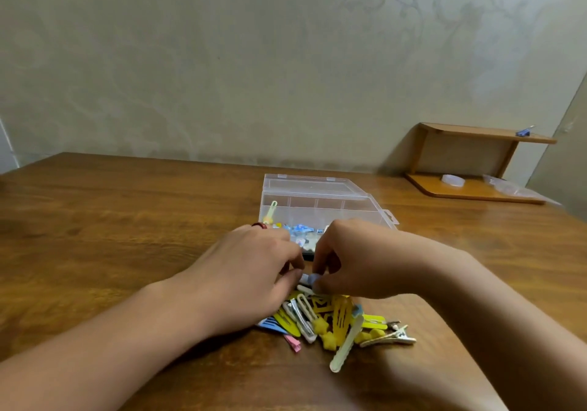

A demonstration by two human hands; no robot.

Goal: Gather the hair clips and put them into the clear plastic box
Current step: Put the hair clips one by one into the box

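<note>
- The hair clips are lying in a loose heap on the wooden table, just on the near side of the clear plastic box; a few clips are already sitting inside the box, whose lid is standing open behind it.
- The left hand and the right hand are meeting at the far edge of the heap, between heap and box, fingers curled inward. The right hand is pinching a small pale blue clip; whether the left hand is sharing that clip, holding another or holding nothing cannot be told.
- Judging by their look, the clips are light, thin and stiff, smooth enough to slide and tangle. Pinching one across its flat middle is probably surest, and the fuzzy yellow ones offer softer purchase.
- The hands are covering the near wall of the box and most of its contents.
- The clips under the left palm are hidden, so the size of the heap is uncertain.
- The compartment dividers of the box are faint.
</note>
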